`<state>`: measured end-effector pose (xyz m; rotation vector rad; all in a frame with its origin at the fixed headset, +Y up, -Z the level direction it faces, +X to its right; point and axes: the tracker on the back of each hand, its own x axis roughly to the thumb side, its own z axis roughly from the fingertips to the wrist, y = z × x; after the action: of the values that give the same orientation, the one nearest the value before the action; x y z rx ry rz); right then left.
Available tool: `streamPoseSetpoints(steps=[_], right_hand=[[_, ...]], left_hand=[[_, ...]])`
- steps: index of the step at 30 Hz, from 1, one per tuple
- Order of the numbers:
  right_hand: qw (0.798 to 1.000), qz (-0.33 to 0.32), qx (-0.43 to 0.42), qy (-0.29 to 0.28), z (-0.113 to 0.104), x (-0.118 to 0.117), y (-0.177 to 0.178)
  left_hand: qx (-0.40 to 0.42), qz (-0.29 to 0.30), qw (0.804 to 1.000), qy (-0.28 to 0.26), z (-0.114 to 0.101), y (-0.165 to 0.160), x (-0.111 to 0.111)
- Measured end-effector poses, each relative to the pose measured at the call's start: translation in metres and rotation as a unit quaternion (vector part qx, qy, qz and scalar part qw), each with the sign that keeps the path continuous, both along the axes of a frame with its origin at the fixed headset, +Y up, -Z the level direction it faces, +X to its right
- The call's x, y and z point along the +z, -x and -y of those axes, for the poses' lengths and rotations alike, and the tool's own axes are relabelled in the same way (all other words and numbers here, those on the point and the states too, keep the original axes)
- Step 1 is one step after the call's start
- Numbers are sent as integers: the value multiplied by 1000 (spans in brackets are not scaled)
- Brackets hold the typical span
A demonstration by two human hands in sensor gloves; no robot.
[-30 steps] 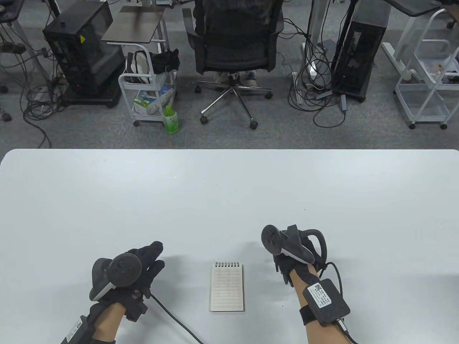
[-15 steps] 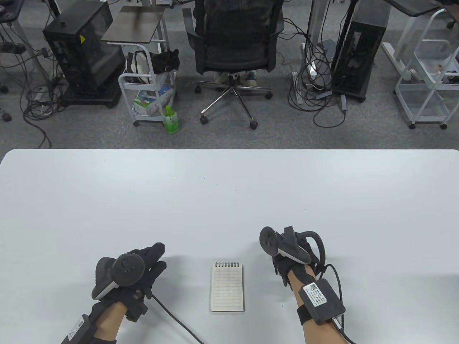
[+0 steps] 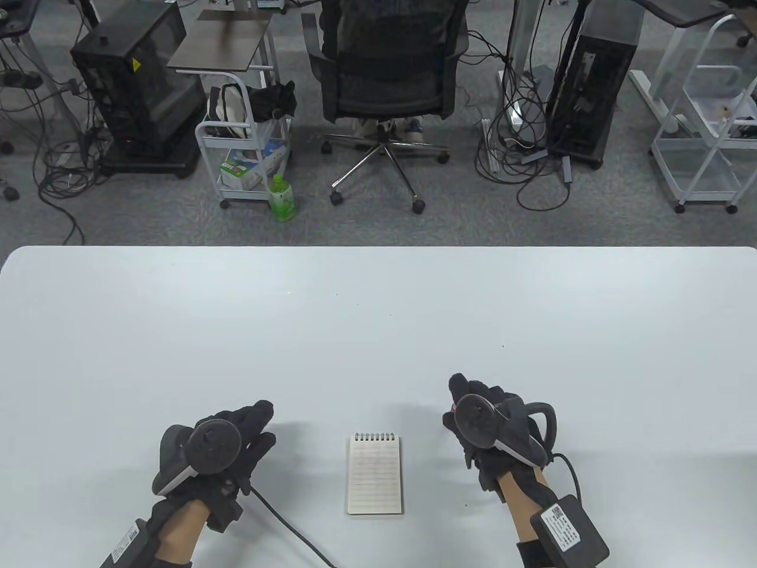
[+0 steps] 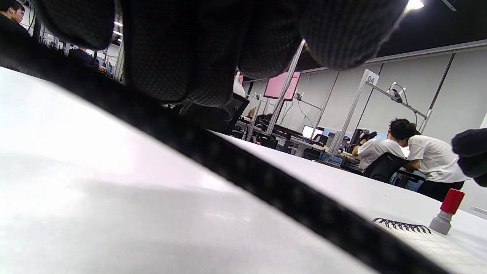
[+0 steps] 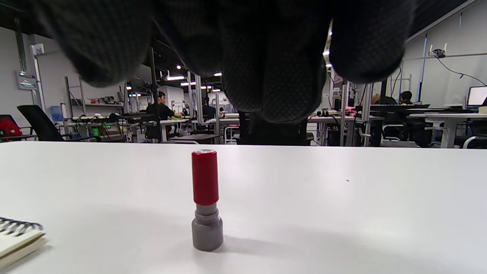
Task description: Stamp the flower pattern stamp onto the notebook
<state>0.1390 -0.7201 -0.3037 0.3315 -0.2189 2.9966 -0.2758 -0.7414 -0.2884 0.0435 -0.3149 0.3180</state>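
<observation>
A small spiral notebook [image 3: 375,474] lies open to a lined page near the table's front edge, between my hands. The stamp [image 5: 206,199], red on top with a grey base, stands upright on the table to the right of the notebook [image 5: 15,236]. It also shows in the left wrist view [image 4: 447,211]. My right hand [image 3: 467,393] is palm down just behind and above the stamp, fingers hanging over it without touching. In the table view the hand hides nearly all of the stamp. My left hand [image 3: 254,426] rests on the table left of the notebook, fingers stretched out, empty.
The white table [image 3: 378,307] stretches far ahead of my hands. The left glove's black cable [image 3: 284,520] runs toward the front edge and crosses the left wrist view [image 4: 266,182]. An office chair [image 3: 387,71] and carts stand beyond the table.
My right hand has turned palm down and its forearm has swung right and back toward me. The fingers now reach forward. My left hand and the notebook have barely moved.
</observation>
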Motion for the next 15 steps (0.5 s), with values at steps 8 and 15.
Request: streamPoseSetpoints(steps=[8, 15], right_hand=[[1000, 8, 0, 21, 20, 16, -31], [999, 13, 4, 44, 32, 16, -39]], left_hand=[[-9, -2, 1000, -6, -1, 0, 3], [-37, 0, 999, -13, 0, -5, 3]])
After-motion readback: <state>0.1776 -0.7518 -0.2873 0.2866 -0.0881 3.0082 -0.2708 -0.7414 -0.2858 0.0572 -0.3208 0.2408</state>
